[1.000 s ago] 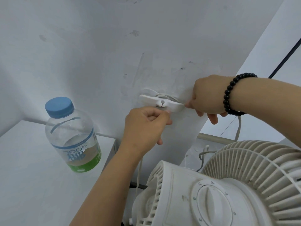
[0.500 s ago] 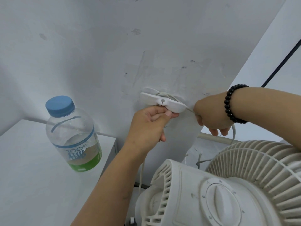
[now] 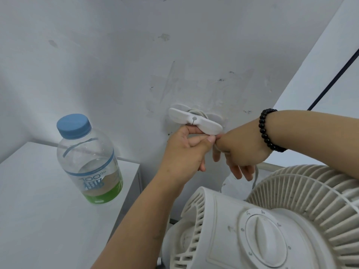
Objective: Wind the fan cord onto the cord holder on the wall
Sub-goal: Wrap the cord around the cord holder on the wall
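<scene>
Holder [image 3: 195,121]: white, winged, fixed to the wall [image 3: 136,65]; a few turns of cord sit behind its wings.

Cord [image 3: 256,174]: white; wound in part on the holder, a thin run passing under its right wing to the two hands, the rest dropping below the right hand toward the fan.

Left hand [image 3: 186,152]: just under the holder, index finger touching its underside, thumb and finger pinched on the cord where it meets the right hand.

Right hand [image 3: 242,150]: beside the left and touching it at the fingertips, closed loosely on the cord; lower fingers hang open, the cord passing behind them. A black bead bracelet [image 3: 267,131] is on the wrist.

Fan [image 3: 272,220]: white, lower right, grille facing right, dial [image 3: 265,239] on its back facing the camera.

Bottle [image 3: 87,162]: clear, blue cap, green band at the base, partly filled; upright on a white shelf [image 3: 38,210] at left, well apart from the holder.

Black cable [image 3: 334,82]: slants across the panel at upper right.
</scene>
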`<action>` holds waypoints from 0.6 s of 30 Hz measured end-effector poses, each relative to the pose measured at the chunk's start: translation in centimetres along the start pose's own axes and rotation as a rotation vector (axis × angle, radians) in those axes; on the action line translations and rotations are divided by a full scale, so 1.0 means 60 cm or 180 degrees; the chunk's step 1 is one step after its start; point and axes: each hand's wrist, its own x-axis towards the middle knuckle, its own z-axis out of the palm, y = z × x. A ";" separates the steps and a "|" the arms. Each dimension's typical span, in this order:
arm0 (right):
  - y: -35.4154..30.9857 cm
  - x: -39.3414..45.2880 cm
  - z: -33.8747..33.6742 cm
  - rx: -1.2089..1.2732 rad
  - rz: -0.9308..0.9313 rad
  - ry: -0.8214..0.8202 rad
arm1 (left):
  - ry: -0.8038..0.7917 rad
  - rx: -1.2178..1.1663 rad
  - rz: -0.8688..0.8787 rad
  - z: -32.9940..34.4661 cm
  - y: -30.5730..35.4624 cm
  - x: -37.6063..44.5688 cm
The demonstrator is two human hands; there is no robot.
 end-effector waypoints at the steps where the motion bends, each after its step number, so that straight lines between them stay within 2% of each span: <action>1: 0.001 0.002 -0.003 -0.0010 -0.0117 -0.0075 | 0.0053 0.0039 -0.0020 -0.001 0.001 0.001; 5: -0.004 -0.011 -0.013 0.0235 -0.0243 -0.0434 | 0.0273 0.0109 -0.0112 -0.003 0.005 0.005; 14: -0.002 -0.024 -0.026 -0.0380 0.0222 -0.0344 | 0.0573 0.0199 -0.0235 -0.002 0.012 0.011; 18: 0.008 -0.024 -0.030 -0.0064 -0.0070 -0.0342 | 0.0758 0.0176 -0.0219 -0.014 0.011 0.014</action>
